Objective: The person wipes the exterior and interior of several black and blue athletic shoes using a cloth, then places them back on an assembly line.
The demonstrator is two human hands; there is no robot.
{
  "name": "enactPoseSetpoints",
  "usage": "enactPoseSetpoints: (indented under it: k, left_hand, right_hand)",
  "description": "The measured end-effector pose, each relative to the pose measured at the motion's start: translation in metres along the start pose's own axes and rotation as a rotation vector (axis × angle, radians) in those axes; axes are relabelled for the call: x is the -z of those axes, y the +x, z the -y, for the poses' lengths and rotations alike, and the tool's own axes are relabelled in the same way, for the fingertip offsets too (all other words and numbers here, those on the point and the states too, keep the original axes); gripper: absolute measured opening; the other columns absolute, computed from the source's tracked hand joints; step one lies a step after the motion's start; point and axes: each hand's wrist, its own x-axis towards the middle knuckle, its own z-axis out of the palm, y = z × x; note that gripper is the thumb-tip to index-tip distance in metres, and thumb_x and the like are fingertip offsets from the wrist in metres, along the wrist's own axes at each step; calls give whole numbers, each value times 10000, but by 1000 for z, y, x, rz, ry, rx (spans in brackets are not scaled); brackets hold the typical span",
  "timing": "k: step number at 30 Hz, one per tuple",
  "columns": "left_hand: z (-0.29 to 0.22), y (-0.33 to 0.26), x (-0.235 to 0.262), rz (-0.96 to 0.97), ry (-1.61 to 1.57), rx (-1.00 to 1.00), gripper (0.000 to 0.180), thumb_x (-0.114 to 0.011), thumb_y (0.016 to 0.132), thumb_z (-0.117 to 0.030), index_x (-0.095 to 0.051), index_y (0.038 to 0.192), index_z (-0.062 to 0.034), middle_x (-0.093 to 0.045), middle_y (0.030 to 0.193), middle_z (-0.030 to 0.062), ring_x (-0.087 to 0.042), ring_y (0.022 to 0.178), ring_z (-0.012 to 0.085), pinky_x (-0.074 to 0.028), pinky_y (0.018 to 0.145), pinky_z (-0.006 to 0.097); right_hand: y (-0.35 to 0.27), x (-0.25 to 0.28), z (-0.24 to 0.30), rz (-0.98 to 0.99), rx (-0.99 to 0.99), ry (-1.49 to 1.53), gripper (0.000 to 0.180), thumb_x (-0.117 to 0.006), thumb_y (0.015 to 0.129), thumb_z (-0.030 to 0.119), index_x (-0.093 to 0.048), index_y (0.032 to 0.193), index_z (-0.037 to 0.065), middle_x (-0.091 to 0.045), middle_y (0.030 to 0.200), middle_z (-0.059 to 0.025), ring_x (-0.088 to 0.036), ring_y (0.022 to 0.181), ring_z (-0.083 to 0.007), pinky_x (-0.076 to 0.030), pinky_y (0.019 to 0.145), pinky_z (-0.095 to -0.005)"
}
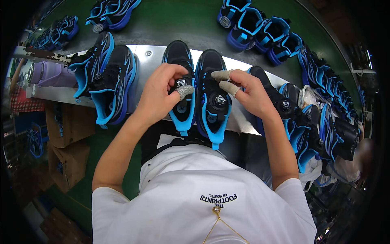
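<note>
Two black sneakers with bright blue linings and round dials lie side by side in front of me, toes pointing away. My left hand is over the left sneaker. Its thumb, wrapped in a grey cover, and its curled fingers rest apart beside the silvery dial. On the right sneaker, my right hand reaches in from the side. Its covered thumb and forefinger touch the black upper above the dial, with a gap between their tips. The other fingers of that hand are mostly hidden.
Matching sneakers stand at the left and crowd the right. Beyond the metal ledge, a green surface carries more sneakers. A lilac bottle lies at far left, above cardboard boxes.
</note>
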Motion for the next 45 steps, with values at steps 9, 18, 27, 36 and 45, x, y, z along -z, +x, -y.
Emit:
enactPoseSetpoints:
  k: [9, 18, 27, 36, 45]
  left_hand:
    - [-7, -6, -15, -254, 92, -182, 474, -859, 707, -190, -617, 1085, -37, -563, 992, 51, -537, 921, 206, -437, 846, 308]
    - [15, 27, 14, 271, -156, -394, 295, -763, 804, -198, -653, 1050, -80, -611, 1106, 55, -547, 1060, 224, -413, 947, 335]
    - [27, 31, 9, 362, -183, -492, 272, -723, 822, -207, -667, 1065, -96, -633, 1182, 62, -479, 1167, 240, -351, 1031, 358]
    - [9, -11, -4, -136, -364, -177, 281, -702, 849, -92, -655, 1119, -29, -617, 1093, 117, -577, 1044, 263, -454, 940, 331]
    - [6, -11, -31, -211, -292, -306, 291, -773, 773, -87, -636, 1022, -24, -535, 989, 81, -533, 908, 187, -424, 799, 285]
  right_hand:
    - [4, 0, -6, -10, 15, 16, 277, -645, 926, 137, -695, 1188, 62, -691, 1035, -104, -633, 917, -201, -493, 859, -313]
    - [3, -1, -8, -15, 17, -4, 275, -640, 924, 130, -696, 1186, 70, -681, 1003, -110, -630, 889, -201, -494, 835, -308]
    - [12, -3, 1, 7, 56, -54, 265, -631, 921, 128, -698, 1169, 66, -665, 970, -111, -620, 847, -207, -496, 804, -312]
    - [54, -12, -6, -70, 168, -232, 253, -646, 907, 158, -699, 1147, 98, -578, 874, -114, -586, 854, -263, -472, 782, -362]
    - [116, -56, -30, -54, 291, -522, 477, -678, 896, 326, -587, 1346, 196, -479, 1415, -224, -524, 1201, -394, -425, 1049, -415]
